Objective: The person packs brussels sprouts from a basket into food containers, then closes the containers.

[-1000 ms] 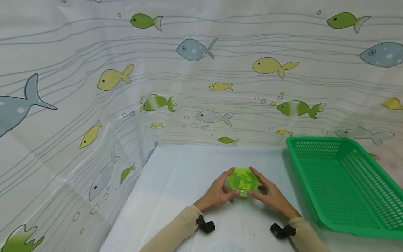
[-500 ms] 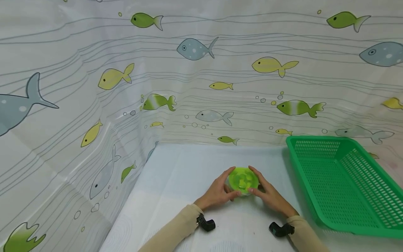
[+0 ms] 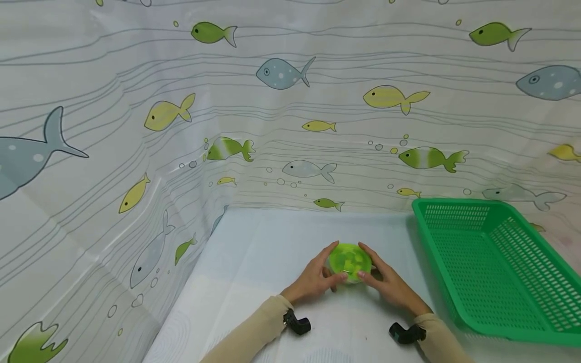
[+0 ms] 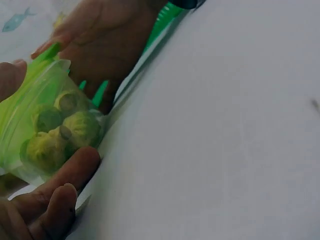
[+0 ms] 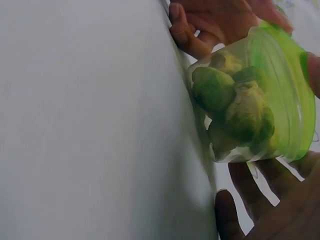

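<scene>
A round clear plastic container with a bright green lid (image 3: pixel 350 259) stands upright on the white table between both hands. Through its wall show several Brussels sprouts (image 5: pixel 245 112). My left hand (image 3: pixel 314 275) holds the left side, thumb at the lid's near edge and index finger reaching to its far edge. On the opposite side my right hand (image 3: pixel 386 281) grips in the same way, its thumb on the near part of the rim. In the left wrist view the lid (image 4: pixel 20 107) sits over the container's mouth, and the lower fingers stay close beside the wall.
A large green plastic basket (image 3: pixel 454 297) with slotted sides stands on the right of the white table (image 3: pixel 254 252). A fish-patterned sheet (image 3: pixel 272 131) rises behind and to the left. Black wrist cameras (image 3: pixel 297 322) sit on both wrists.
The right fingers have shifted slightly on the lid's edge. Both hands stay around the container, which remains in the same place. The head view has tilted a little.
</scene>
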The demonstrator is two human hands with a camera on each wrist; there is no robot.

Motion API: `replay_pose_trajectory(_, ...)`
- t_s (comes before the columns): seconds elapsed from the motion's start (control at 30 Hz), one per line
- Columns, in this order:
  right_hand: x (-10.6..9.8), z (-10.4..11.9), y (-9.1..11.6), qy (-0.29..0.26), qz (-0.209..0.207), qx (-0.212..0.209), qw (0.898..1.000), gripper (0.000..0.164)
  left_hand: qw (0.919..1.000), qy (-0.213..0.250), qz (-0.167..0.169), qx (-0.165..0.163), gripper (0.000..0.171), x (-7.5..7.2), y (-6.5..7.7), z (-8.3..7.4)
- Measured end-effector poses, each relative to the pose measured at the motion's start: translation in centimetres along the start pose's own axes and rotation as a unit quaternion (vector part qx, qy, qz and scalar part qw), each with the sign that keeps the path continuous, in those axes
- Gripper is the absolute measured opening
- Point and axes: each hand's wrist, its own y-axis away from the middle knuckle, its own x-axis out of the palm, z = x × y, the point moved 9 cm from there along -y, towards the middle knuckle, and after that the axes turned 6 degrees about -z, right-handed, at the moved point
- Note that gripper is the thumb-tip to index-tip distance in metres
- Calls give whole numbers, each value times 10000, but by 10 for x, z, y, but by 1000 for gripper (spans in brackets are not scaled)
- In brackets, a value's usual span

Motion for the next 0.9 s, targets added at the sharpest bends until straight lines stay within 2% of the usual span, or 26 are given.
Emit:
replay_pose_trajectory(0.27,0,1,3,170,55,170,9997,77,9997,208,-36,-137,88,0,2,1)
replay_pose_trajectory(0.5,2,1,2,154,-36,35,9999,81,9990,410,19,-196,85,0,2,2)
replay_pose_trajectory(0.67,4,4,1,-73,15,-63,10000,84,9981,578,54,-210,87,0,1,1)
replay_pose_trajectory(0.9,4,8,-1,-106,-17,-113,9999,81,9981,565,66,-233,87,-1,-1,0)
